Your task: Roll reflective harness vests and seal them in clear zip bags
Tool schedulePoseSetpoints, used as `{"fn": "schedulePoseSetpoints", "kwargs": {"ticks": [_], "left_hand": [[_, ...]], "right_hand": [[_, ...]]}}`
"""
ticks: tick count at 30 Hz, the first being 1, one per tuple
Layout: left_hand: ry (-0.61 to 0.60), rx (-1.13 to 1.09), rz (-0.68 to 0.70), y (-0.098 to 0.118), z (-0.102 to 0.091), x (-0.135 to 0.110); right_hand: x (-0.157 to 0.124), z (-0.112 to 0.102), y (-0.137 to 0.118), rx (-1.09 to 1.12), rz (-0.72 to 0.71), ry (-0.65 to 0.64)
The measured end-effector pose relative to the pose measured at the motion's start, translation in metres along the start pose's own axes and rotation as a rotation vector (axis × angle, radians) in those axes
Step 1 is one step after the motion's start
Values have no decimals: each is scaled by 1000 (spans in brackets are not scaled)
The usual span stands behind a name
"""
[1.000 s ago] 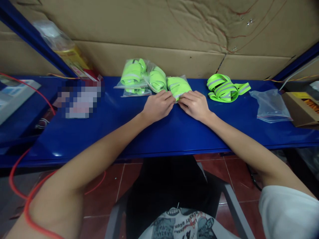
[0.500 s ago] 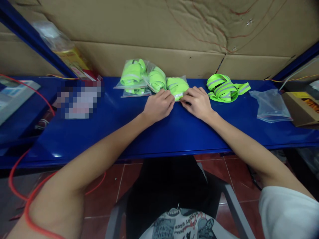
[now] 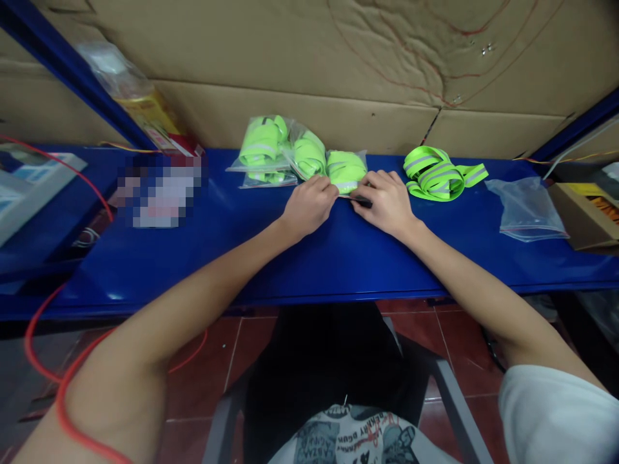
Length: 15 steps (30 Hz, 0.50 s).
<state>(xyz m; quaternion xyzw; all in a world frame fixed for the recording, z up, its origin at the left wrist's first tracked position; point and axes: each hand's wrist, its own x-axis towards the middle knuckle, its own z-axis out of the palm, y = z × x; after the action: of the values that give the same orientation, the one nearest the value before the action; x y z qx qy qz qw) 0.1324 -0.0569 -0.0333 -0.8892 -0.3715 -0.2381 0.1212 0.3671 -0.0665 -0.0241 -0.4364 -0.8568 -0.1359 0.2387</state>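
Observation:
A clear zip bag point(image 3: 347, 169) with a neon yellow-green reflective strap inside lies between my hands at the back of the blue table. My left hand point(image 3: 310, 206) pinches the near left edge of that bag. At its near right edge my right hand point(image 3: 385, 201) is closed, fingertips curled on the rim. Something dark shows beneath the right fingers; I cannot make it out. Touching on the left are several more bagged straps point(image 3: 262, 143). A loose coiled reflective strap point(image 3: 435, 173), grey stripe along its middle, lies right of my right hand.
An unfilled zip bag point(image 3: 528, 207) lies at the right beside an open cardboard box point(image 3: 585, 219). A plastic bottle point(image 3: 140, 106) stands back left by a blue post. Cardboard point(image 3: 290, 51) backs the blue table point(image 3: 271, 270). A red hose point(image 3: 60, 399) loops at lower left.
The view has shifted slightly. Both hands stay on the bag's near edge, and a dark piece now shows more plainly under my right fingers.

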Motion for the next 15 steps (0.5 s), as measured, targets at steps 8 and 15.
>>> {"fn": "schedulePoseSetpoints", "kwargs": {"ticks": [8, 15], "left_hand": [[-38, 7, 21, 12, 2, -1], [-106, 114, -43, 18, -2, 1]], "right_hand": [[0, 3, 1, 3, -24, 15], [1, 5, -3, 16, -34, 13]]}}
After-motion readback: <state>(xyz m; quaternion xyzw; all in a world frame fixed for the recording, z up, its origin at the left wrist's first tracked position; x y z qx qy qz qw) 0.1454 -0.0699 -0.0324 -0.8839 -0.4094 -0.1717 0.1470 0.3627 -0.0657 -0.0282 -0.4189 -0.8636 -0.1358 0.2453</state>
